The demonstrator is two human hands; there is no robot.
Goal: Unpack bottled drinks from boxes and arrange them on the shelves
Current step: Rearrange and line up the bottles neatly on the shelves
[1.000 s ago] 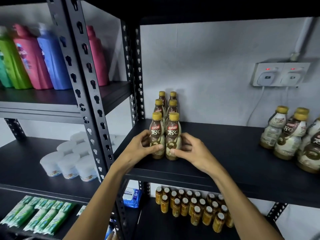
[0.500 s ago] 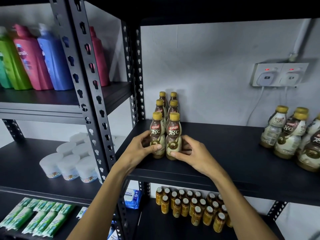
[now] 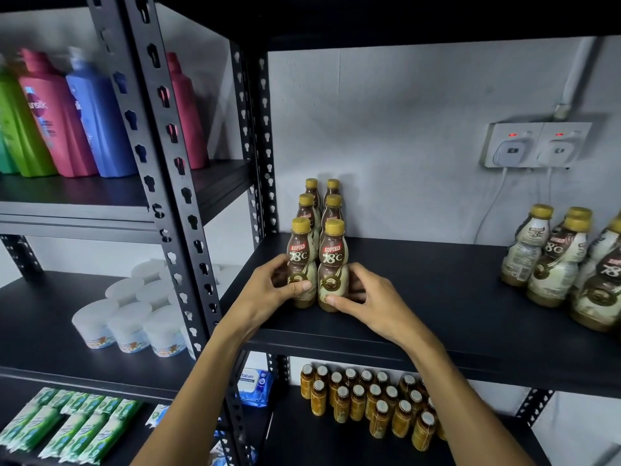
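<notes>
Several brown coffee bottles with gold caps stand in two rows at the left end of the black middle shelf. My left hand grips the base of the front left bottle, thumb across its front. My right hand grips the base of the front right bottle, thumb low on its front. Both front bottles stand upright and touch each other. A loose cluster of the same coffee bottles stands at the shelf's right end.
A black slotted upright post stands just left of my left hand. Small amber bottles fill the shelf below. Shampoo bottles, white tubs and green packets sit on the left rack. A wall socket with plugs hangs above the shelf.
Both hands stay on the two front bottles; the bottles and hands have barely shifted. The view has tilted slightly.
</notes>
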